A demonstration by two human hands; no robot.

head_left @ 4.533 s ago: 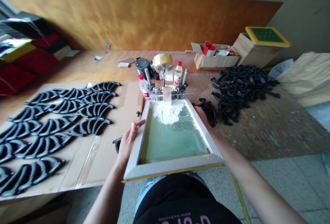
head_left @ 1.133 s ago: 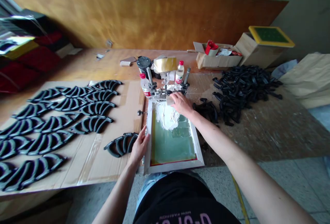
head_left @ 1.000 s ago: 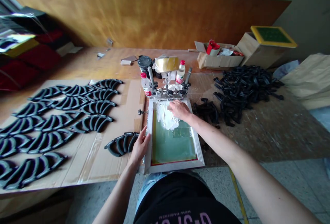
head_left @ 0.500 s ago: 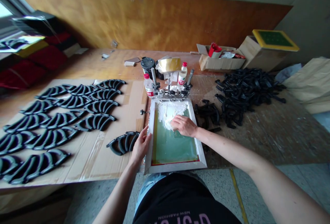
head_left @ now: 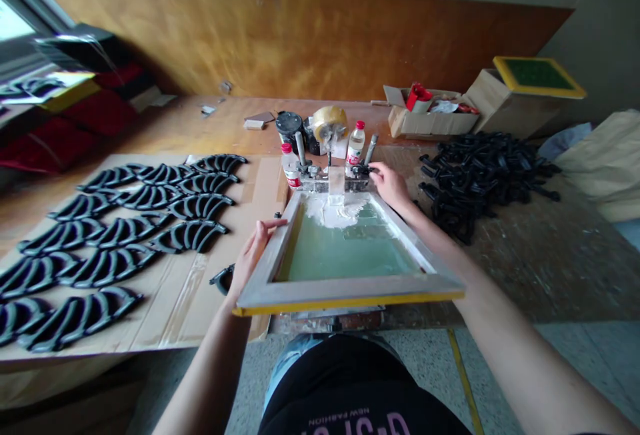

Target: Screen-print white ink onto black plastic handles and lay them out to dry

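L hand point(head_left: 251, 256): your fingers grip tilted screen frame point(head_left: 345, 289)
R hand point(head_left: 391, 185): fingers nr hinge clamp point(head_left: 360, 170), can't tell grip

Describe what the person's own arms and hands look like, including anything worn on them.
The left hand and right hand are bare: no gloves, and no rings show. Both forearms are uncovered, with no sleeves, watch or bracelet visible. The person wears a black top with pinkish lettering and light blue jeans.
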